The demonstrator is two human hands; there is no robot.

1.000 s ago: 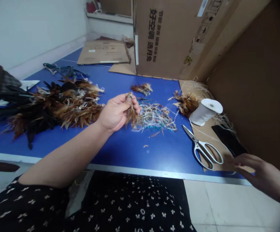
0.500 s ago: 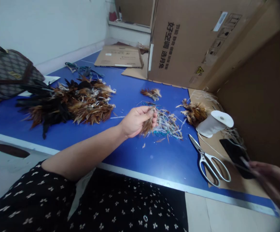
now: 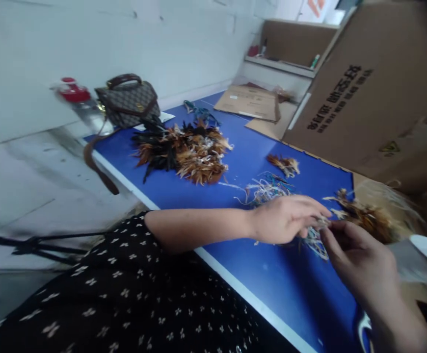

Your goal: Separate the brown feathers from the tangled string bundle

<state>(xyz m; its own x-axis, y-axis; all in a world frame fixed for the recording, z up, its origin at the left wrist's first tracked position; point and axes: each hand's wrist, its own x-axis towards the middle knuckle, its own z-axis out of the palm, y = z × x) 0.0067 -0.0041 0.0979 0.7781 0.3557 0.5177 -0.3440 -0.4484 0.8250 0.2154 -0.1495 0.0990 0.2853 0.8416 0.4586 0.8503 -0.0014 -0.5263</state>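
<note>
My left hand [image 3: 290, 219] is closed around a small bunch of feathers [image 3: 321, 222], whose pale quill ends stick out past the fingertips. My right hand [image 3: 364, 264] meets it there, thumb and fingers pinched at those ends; what they grip is too blurred and small to make out. Beneath both hands lies a tangle of white and teal string scraps [image 3: 265, 191] on the blue table [image 3: 257, 274]. Beyond them is a small brown feather bunch [image 3: 283, 164]. Another pile of brown feathers [image 3: 364, 215] lies past my right hand.
A large heap of brown and black feathers [image 3: 195, 152] lies left, near a patterned handbag [image 3: 128, 103] and a red-capped bottle [image 3: 84, 105]. The white cord spool [image 3: 412, 260] stands right, with scissors [image 3: 364, 328] partly behind my right arm. A tall cardboard box [image 3: 368, 103] borders the far side.
My right hand has come from the far right, beside the spool's cord, to the feather bunch in my left hand. The camera view has turned left, bringing the bottle into sight.
</note>
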